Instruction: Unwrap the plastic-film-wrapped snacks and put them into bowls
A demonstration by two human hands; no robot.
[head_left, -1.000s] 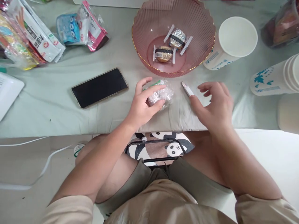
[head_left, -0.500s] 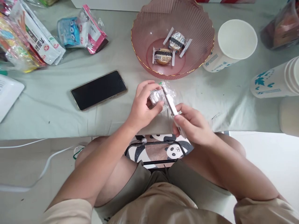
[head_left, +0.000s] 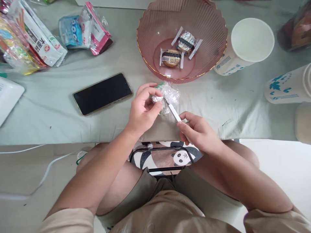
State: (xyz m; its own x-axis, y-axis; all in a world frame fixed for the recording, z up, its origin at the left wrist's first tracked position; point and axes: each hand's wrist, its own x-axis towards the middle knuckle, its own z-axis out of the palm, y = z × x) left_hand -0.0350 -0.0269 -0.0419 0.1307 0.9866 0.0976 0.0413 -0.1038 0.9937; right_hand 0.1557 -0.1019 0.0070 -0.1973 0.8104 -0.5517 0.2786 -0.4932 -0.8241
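Observation:
My left hand [head_left: 142, 111] is closed at the table's front edge, fingers and thumb gripping a crinkled bundle of clear plastic wrap [head_left: 172, 94]. A bit of green shows at the bundle's top, and what lies inside cannot be made out. From the right, my right hand [head_left: 200, 131] grips a slim white-handled knife [head_left: 173, 112]. Its thin dark tip points up and left, at the wrap beside my left fingertips. Just beyond both hands stands a pink ribbed bowl [head_left: 148, 61] with a gold rim, holding two small wrapped snacks [head_left: 171, 58].
A dark-screened phone [head_left: 103, 94] lies left of my hands. Snack packets [head_left: 36, 35] are piled at the far left, near a pink packet [head_left: 99, 32]. On the right are a large paper cup [head_left: 252, 40] and a stack of patterned cups [head_left: 284, 85]. A panda-patterned item [head_left: 181, 157] sits below the table edge.
Both hands have shifted slightly, the left one leftward with the wrap. The knife now slants more to the left, its tip closer to the left fingertips.

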